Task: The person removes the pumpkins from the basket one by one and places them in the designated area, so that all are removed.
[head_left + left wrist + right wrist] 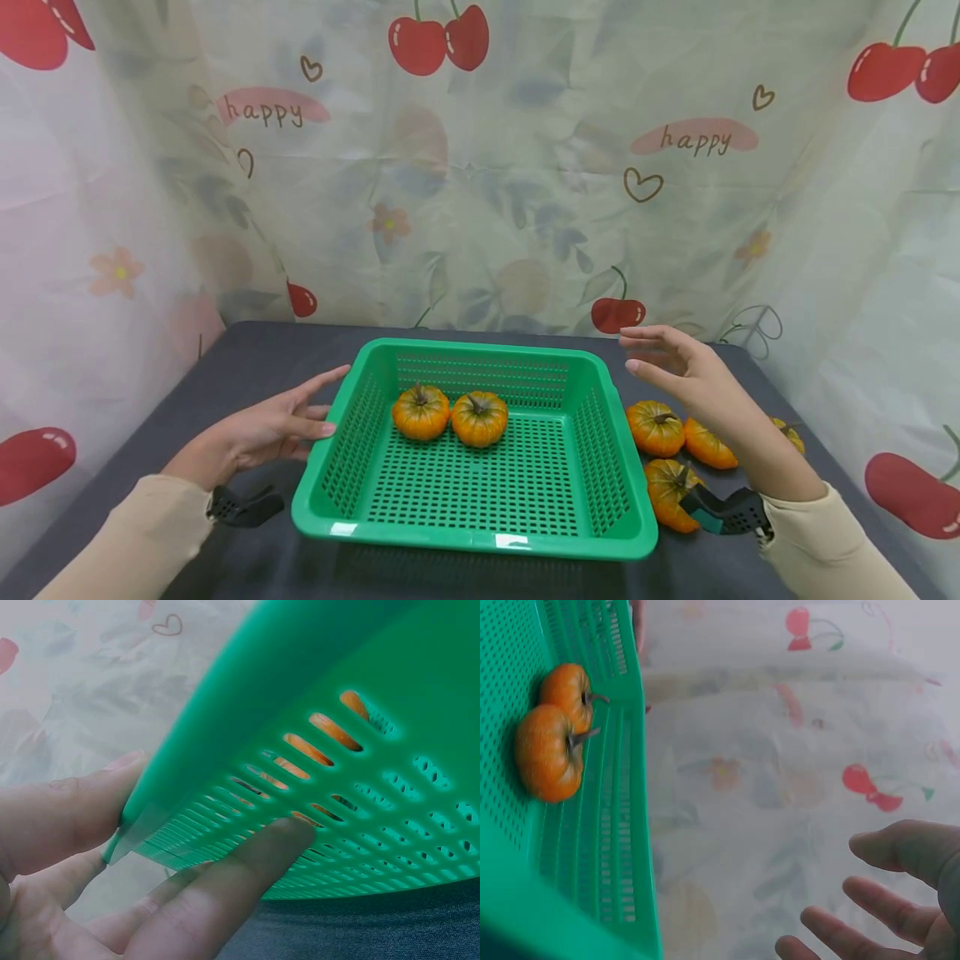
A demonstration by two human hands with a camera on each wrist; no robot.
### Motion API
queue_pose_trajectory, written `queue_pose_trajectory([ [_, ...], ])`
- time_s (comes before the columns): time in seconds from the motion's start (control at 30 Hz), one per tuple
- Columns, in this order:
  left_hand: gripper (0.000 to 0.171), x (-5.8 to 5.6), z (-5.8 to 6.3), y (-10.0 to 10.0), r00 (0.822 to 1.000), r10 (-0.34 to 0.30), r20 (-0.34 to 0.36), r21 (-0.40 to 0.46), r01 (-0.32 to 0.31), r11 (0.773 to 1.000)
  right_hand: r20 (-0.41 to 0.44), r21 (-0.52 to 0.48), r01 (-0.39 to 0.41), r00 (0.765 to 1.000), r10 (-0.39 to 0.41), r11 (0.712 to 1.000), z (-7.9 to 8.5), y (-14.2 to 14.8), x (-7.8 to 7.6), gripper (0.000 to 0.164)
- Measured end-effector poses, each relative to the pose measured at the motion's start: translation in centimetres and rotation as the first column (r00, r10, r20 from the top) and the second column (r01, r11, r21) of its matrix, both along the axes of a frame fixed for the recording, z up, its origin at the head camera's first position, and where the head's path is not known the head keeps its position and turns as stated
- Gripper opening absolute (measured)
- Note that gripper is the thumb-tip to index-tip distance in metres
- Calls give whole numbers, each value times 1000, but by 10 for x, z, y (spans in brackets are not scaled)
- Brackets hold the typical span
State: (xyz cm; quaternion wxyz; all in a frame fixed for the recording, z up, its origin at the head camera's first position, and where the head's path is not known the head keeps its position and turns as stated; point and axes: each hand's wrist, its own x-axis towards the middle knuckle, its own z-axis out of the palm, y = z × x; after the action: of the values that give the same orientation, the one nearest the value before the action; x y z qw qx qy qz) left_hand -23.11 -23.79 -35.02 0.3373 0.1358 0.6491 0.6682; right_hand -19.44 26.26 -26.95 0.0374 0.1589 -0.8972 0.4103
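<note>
A green plastic basket (480,543) with slotted walls stands on the dark table. My left hand (273,429) holds its left rim; in the left wrist view the thumb lies at the rim and the other fingers rest along the outer wall. Inside the basket, toward the back left, two small orange pumpkins sit side by side: one pumpkin (422,412) on the left, the other pumpkin (480,421) on the right. My right hand (678,362) hovers past the basket's right side, fingers apart and holding nothing, as the right wrist view also shows.
Several more pumpkins lie right of the basket, including a pumpkin (655,427) beside its wall and a nearer pumpkin (670,493) partly behind the right wrist strap. A printed curtain (480,208) encloses the dark table (300,346) at the back and sides.
</note>
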Motion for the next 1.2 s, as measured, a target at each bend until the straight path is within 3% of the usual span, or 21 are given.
queue_pose_trajectory([
  [0.33, 96, 1, 0, 0, 1000, 0, -7, -12, 0, 1000, -1, -98, -106, 994, 107, 989, 6, -39, -12, 46],
  [0.6, 95, 1, 0, -1, 1000, -4, -12, -6, 4, 1000, 30, -150, -188, 981, 194, 971, -3, -60, -24, 49],
  [1.2, 95, 0, 0, -1, 1000, -19, -9, 4, 19, 1000, 90, -159, -233, 964, 249, 959, -27, -104, -43, 70],
])
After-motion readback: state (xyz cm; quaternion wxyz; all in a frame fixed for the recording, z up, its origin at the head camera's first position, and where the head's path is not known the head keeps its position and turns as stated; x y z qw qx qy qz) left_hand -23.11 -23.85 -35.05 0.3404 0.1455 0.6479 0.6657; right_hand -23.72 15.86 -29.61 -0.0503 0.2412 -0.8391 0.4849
